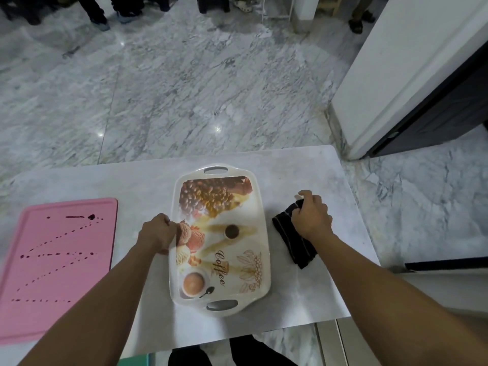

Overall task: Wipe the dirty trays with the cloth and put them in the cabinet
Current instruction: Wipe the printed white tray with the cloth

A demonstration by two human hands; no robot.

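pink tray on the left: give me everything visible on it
The pink tray is a flat rectangle with rounded corners and a low raised rim, plastic by its look. It lies flat on the white table at its left end, the left side cut off by the frame. Dark drops and streaks cross its surface in dotted lines. Neither hand touches it; the left forearm passes over its near right corner.

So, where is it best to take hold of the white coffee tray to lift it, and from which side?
Probably by the two handle slots of the white coffee tray, at its far end and near end. It lies flat and lengthwise, so come from above at those ends, fingers through the slots.
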